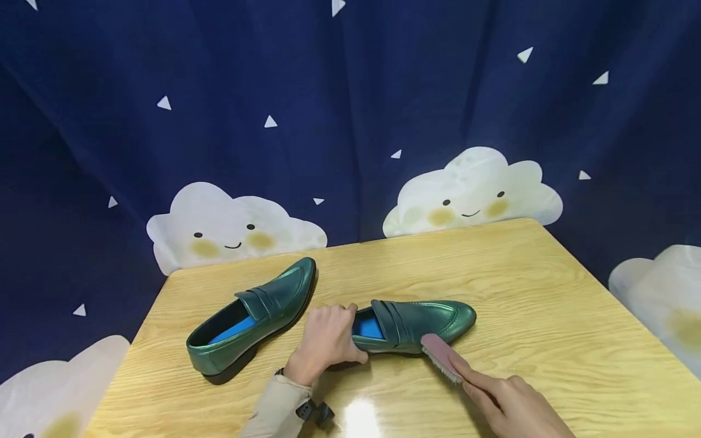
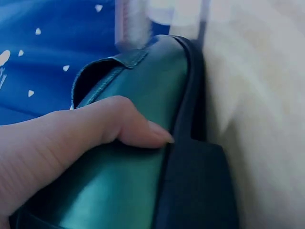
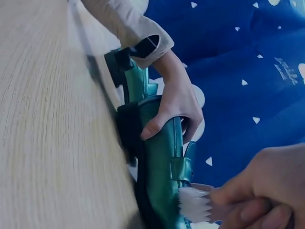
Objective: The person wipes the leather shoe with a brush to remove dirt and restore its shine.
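Note:
A green loafer [image 1: 421, 322] with a blue insole lies on the wooden table, toe to the right. My left hand [image 1: 328, 337] grips it around the heel; in the left wrist view the thumb [image 2: 138, 131] presses the side just above the black sole. In my right hand [image 1: 515, 401] is a pink-backed brush [image 1: 440, 353] with pale bristles, held by its handle. The right wrist view shows the bristles [image 3: 193, 204] at the side of the loafer's front part; whether they touch it I cannot tell.
The matching green loafer [image 1: 257, 322] stands at the left, toe pointing back right. Behind the wooden table [image 1: 547, 292] hangs a dark blue curtain [image 1: 350, 109] with white clouds and triangles. A strapped black device [image 1: 314, 412] sits at the left wrist.

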A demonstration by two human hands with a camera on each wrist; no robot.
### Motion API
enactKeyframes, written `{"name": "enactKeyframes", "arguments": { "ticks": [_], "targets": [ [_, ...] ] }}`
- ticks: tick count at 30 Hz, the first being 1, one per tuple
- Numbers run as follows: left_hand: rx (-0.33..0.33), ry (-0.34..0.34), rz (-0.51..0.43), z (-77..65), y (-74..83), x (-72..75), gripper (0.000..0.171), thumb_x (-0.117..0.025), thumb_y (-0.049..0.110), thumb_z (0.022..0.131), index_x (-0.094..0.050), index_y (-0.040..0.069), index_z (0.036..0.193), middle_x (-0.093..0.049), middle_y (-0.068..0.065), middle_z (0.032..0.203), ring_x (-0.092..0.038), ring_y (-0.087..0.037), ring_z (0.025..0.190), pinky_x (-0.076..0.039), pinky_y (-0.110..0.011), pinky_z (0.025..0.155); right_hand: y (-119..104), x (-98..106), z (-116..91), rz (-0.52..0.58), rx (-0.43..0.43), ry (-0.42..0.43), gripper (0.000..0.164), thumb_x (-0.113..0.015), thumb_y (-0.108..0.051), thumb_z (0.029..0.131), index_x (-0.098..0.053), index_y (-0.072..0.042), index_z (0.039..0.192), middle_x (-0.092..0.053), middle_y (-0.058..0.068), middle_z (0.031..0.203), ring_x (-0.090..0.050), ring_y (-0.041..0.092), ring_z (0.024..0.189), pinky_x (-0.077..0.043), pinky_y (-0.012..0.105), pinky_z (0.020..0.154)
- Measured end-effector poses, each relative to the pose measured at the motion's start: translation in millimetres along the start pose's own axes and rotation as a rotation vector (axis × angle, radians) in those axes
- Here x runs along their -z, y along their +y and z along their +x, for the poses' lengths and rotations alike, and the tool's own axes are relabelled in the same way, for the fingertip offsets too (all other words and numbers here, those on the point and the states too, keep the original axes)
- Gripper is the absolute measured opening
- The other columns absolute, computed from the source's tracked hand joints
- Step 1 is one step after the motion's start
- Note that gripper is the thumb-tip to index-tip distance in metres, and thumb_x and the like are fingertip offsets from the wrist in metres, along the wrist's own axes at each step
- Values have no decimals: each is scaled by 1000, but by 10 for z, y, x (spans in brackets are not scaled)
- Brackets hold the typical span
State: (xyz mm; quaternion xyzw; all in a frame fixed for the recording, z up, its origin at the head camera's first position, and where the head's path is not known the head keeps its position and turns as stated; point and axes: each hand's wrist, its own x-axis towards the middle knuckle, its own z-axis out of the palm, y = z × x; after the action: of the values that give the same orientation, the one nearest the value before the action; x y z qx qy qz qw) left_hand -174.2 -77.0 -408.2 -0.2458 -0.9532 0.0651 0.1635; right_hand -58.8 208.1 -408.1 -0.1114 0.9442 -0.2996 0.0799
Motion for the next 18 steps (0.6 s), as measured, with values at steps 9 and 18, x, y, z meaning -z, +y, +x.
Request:
{"name": "enactKeyframes", "arguments": {
  "ticks": [9,18],
  "targets": [
    [-42,78,35,116,-32,-115,75,-79,68,48,-66,15,100,-56,0,63,-44,-15,43,-28,-29,38,47,137,-13,-34,126,404,42,-62,-17,94,-57,-22,136,-43,-15,59,-20,-3,46,-30,19,47],
    [-64,202,-58,-162,77,-78,86,-83,65,52,-63,12,117,-67,-8,104,-65,-27,89,-54,-39,73,49,240,95,-9,295,582,49,-67,-2,87,-60,-17,133,-71,4,85,-38,-3,55,-31,12,56]
  ]
}}
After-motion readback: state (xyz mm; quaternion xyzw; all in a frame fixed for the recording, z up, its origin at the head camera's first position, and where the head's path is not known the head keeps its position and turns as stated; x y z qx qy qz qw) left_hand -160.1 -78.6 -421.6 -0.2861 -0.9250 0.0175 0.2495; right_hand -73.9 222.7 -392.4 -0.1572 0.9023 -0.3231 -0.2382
